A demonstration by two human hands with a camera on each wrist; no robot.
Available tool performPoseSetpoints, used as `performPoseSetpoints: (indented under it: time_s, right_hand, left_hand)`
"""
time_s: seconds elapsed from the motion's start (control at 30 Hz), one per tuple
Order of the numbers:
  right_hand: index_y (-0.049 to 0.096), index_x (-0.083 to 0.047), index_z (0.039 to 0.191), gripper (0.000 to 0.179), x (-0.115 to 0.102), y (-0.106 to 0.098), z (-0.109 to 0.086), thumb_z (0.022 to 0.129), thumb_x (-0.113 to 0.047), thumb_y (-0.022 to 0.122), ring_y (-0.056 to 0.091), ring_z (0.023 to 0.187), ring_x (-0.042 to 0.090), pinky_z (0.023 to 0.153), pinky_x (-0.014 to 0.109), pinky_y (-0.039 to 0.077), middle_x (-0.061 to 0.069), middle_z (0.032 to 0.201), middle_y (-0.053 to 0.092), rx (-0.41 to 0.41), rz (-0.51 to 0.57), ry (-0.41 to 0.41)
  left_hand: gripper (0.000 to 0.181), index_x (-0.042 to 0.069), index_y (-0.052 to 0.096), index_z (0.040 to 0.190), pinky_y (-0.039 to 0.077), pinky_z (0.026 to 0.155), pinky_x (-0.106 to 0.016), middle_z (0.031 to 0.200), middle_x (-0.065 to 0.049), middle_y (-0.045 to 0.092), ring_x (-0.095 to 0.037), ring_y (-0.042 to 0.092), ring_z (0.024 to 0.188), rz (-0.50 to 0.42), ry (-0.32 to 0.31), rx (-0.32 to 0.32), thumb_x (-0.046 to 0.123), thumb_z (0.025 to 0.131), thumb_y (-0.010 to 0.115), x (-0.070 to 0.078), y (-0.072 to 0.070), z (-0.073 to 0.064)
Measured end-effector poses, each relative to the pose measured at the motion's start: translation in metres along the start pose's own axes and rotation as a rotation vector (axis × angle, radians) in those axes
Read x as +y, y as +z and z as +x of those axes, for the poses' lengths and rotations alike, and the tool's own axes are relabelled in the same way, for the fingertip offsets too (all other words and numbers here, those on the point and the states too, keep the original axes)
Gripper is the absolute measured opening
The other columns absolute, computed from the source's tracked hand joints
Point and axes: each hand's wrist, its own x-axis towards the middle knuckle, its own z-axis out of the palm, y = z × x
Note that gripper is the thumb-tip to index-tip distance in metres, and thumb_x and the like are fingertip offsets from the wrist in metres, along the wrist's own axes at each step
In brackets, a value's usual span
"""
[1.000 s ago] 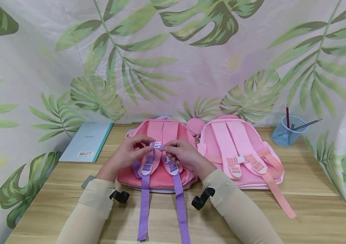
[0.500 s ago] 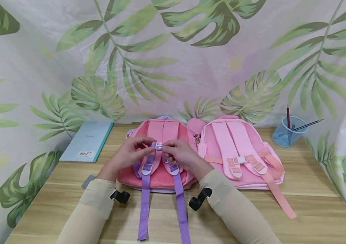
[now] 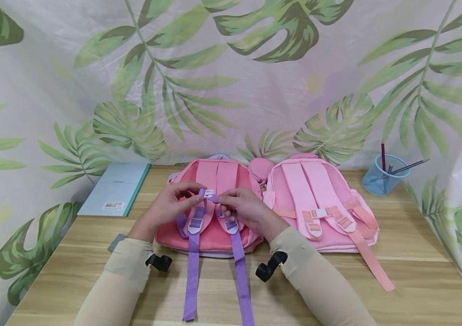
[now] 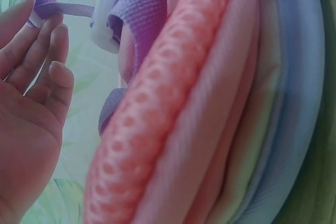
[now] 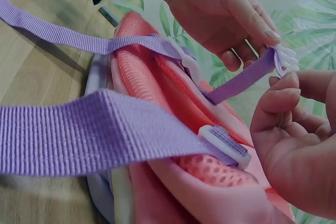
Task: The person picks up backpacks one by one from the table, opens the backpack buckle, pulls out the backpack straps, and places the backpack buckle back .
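Observation:
A coral-pink backpack (image 3: 214,244) lies back-side up on the table. Above its straps, my left hand (image 3: 167,206) pinches a white plastic buckle (image 3: 209,194) where purple webbing (image 5: 241,81) runs into it. From the other side my right hand (image 3: 247,206) pinches the short purple strap end at the buckle, thumb against forefinger. White buckle prongs show between the two hands in the right wrist view. Lower down, white strap adjusters (image 3: 195,225) carry two long purple straps (image 3: 192,280) that hang toward the table's front edge.
Close on the right lies a light pink backpack (image 3: 296,194), its white buckle (image 3: 319,213) fastened on orange webbing. A blue notebook (image 3: 114,190) lies at the left. A blue mesh pen cup (image 3: 383,179) stands back right. A small grey object (image 3: 116,242) lies beside the left sleeve.
My right hand moved slightly left and then back right at the buckle. The purple strap end shows again between the fingers, and the buckle has tilted a little. Both backpacks stay in place.

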Motion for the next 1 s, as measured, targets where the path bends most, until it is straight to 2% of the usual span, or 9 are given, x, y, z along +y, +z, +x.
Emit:
performPoseSetpoints:
  time_s: [0.33, 0.57, 0.67, 0.87, 1.0]
  right_hand:
    - [0.065, 0.014, 0.129, 0.030, 0.0007, 0.0027, 0.0005, 0.112, -0.009, 0.056, 0.049, 0.065, 0.009, 0.054, 0.019, 0.040, 0.000, 0.073, 0.056, 0.025, -0.013, -0.004]
    - [0.065, 0.014, 0.123, 0.026, 0.0013, 0.0067, 0.0024, 0.111, -0.007, 0.055, 0.048, 0.064, 0.009, 0.054, 0.020, 0.040, 0.001, 0.072, 0.055, 0.025, -0.025, -0.034]
    - [0.066, 0.008, 0.115, 0.020, 0.0011, 0.0080, 0.0032, 0.112, -0.008, 0.054, 0.048, 0.064, 0.010, 0.054, 0.021, 0.039, 0.001, 0.072, 0.055, 0.017, 0.000, -0.027]
    - [0.065, -0.002, 0.102, 0.025, 0.0006, 0.0080, 0.0030, 0.115, -0.016, 0.048, 0.048, 0.063, 0.011, 0.054, 0.022, 0.039, 0.001, 0.072, 0.056, 0.011, 0.040, -0.009]
    - [0.067, -0.002, 0.101, 0.031, -0.0009, 0.0082, 0.0009, 0.115, -0.026, 0.052, 0.049, 0.063, 0.011, 0.054, 0.022, 0.041, 0.001, 0.073, 0.056, 0.026, -0.023, -0.022]
  left_hand:
    - [0.024, 0.008, 0.076, 0.126, 0.055, 0.065, -0.027, 0.103, -0.010, 0.073, -0.026, 0.062, 0.089, 0.001, 0.019, -0.021, 0.013, 0.102, 0.075, -0.0030, 0.0004, 0.0020]
    - [0.025, 0.008, 0.077, 0.126, 0.054, 0.078, -0.028, 0.107, -0.009, 0.076, -0.027, 0.063, 0.093, 0.008, 0.037, -0.028, 0.011, 0.100, 0.077, -0.0024, 0.0022, 0.0027]
    - [0.025, 0.008, 0.077, 0.124, 0.054, 0.081, -0.029, 0.107, -0.008, 0.076, -0.025, 0.064, 0.093, 0.011, 0.043, -0.026, 0.010, 0.100, 0.077, -0.0029, 0.0028, 0.0029]
    - [0.023, 0.010, 0.077, 0.123, 0.053, 0.082, -0.030, 0.108, -0.005, 0.076, -0.022, 0.063, 0.094, 0.042, 0.047, -0.033, 0.010, 0.100, 0.077, -0.0027, 0.0035, 0.0030]
    - [0.023, 0.015, 0.078, 0.123, 0.052, 0.085, -0.030, 0.110, -0.001, 0.076, -0.022, 0.063, 0.099, 0.076, 0.038, -0.045, 0.014, 0.101, 0.078, 0.0007, 0.0031, 0.0020]
